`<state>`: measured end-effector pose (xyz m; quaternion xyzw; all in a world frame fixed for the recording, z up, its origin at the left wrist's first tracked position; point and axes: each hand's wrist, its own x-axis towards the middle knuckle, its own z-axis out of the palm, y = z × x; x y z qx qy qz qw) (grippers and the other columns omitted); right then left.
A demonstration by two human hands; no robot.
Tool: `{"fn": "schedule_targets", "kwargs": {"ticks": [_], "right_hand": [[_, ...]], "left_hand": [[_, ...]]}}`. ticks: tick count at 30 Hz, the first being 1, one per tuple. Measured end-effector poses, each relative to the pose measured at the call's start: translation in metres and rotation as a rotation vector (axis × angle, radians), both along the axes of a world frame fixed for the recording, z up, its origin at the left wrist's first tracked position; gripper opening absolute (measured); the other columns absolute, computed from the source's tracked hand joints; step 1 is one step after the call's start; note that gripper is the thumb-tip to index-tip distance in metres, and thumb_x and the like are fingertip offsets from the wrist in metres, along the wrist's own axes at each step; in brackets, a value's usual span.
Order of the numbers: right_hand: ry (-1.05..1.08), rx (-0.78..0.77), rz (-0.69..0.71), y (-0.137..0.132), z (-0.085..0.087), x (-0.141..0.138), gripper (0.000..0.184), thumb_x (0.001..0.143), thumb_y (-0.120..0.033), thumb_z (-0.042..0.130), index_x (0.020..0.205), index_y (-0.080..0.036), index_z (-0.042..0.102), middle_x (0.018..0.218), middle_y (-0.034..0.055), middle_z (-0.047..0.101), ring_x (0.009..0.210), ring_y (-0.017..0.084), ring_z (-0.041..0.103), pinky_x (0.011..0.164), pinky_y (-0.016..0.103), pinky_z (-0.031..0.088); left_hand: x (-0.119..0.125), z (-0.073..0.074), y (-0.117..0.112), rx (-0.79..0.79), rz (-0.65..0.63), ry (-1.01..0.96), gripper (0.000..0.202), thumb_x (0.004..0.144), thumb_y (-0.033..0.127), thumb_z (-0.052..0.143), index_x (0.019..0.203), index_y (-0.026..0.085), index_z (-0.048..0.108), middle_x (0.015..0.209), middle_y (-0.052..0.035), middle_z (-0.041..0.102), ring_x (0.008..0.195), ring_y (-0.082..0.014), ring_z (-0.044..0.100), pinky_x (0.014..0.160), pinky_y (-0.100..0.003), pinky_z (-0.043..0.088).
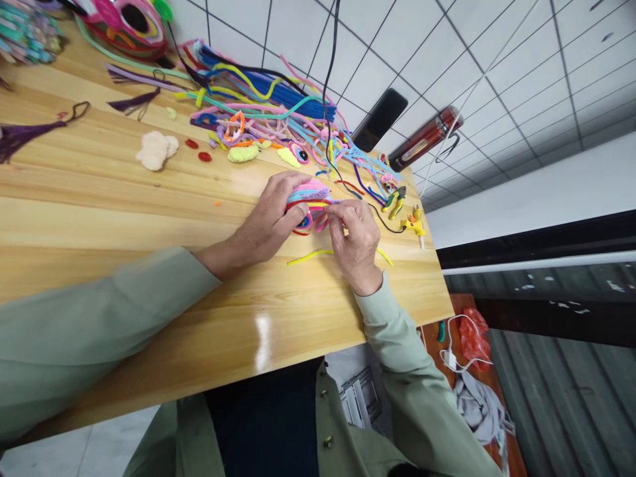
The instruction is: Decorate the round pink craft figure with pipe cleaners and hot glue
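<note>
A: ok, biggest stuff first, what's around?

B: the desk point(278, 298) for sure, glossy pale wood with streaky grain, right by a wall of white square tiles point(298, 33). Toward the back there's a messy pile of fuzzy stems point(298, 119), soft-looking, pink, blue, yellow and purple, some curled, some straight.

A: any brands?

B: there's a shiny reddish-brown flask point(424, 139) at the far edge, but any print on it is too small to read. Next to it is a flat black phone point(381, 119).

A: and the hands?

B: left hand point(271, 218) has its fingers wrapped over a striped fuzzy piece point(311, 194), thumb pressed on the front. Right hand point(354, 235) pinches the right end between thumb and fingers, can't tell which strand. The piece is right between them, held near the middle of the desk.

A: smaller bits?

B: cream lobed cutout point(155, 151) off to the left, yellow glue gun point(415, 225) on the right, pliers point(396, 202) with yellow-green handles just beside it, a thin yellow stem point(311, 256) partly behind the right hand, and two smooth red ovals point(204, 157).
</note>
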<state>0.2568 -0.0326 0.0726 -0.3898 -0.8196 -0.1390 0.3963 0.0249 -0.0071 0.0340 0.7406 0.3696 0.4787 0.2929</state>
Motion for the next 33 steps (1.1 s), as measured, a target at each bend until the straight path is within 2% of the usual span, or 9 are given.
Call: {"fn": "schedule_targets", "kwargs": {"ticks": [7,14,20,24,28,33], "right_hand": [[0.039,-0.067,0.060,0.001,-0.003,0.002,0.026,0.121,-0.014,0.064,0.129,-0.027,0.085,0.112,0.0072,0.081,0.109,0.025,0.077,0.098,0.044,0.062],[-0.023,-0.092,-0.030,0.001,-0.004,-0.001,0.026,0.124,-0.025,0.061,0.131,-0.027,0.086,0.109,0.0079,0.080,0.105,0.027,0.076,0.100,0.047,0.063],[-0.024,-0.096,0.044,0.001,0.002,-0.009,0.023,0.125,-0.032,0.064,0.135,-0.025,0.083,0.118,0.0107,0.081,0.111,0.028,0.076,0.101,0.048,0.063],[-0.049,-0.145,0.070,-0.001,0.000,-0.014,0.030,0.127,-0.039,0.060,0.143,-0.026,0.082,0.122,0.0125,0.078,0.114,0.031,0.075,0.106,0.053,0.065],[-0.065,-0.181,0.067,-0.002,-0.003,-0.013,0.034,0.126,-0.046,0.060,0.148,-0.029,0.081,0.129,0.0142,0.076,0.123,0.034,0.075,0.113,0.060,0.066],[-0.071,-0.213,0.082,-0.001,-0.006,-0.011,0.037,0.126,-0.049,0.061,0.154,-0.032,0.078,0.136,0.0146,0.074,0.130,0.036,0.073,0.119,0.065,0.065]], "left_hand": [[0.001,-0.002,0.003,-0.026,0.022,-0.044,0.058,0.116,0.046,0.056,0.168,0.022,0.062,0.172,-0.0160,0.068,0.167,-0.0373,0.059,0.149,-0.061,0.049],[-0.001,0.002,0.001,-0.084,0.033,-0.064,0.058,0.118,0.050,0.055,0.167,0.021,0.062,0.174,-0.0159,0.068,0.168,-0.0366,0.059,0.150,-0.059,0.048],[-0.007,0.003,0.002,-0.133,-0.002,-0.069,0.059,0.118,0.049,0.055,0.171,0.022,0.058,0.179,-0.0161,0.064,0.171,-0.0357,0.057,0.152,-0.059,0.046],[-0.008,0.001,0.001,-0.133,0.005,-0.066,0.054,0.121,0.052,0.053,0.171,0.030,0.057,0.180,-0.0115,0.065,0.174,-0.0343,0.057,0.153,-0.058,0.046],[-0.008,-0.001,0.000,-0.133,0.019,-0.052,0.055,0.124,0.061,0.049,0.172,0.034,0.055,0.183,-0.0092,0.064,0.176,-0.0352,0.055,0.153,-0.061,0.046],[-0.011,-0.003,0.003,-0.147,0.012,0.005,0.066,0.123,0.071,0.044,0.177,0.032,0.049,0.185,-0.0099,0.060,0.178,-0.0373,0.053,0.153,-0.068,0.044]]}}
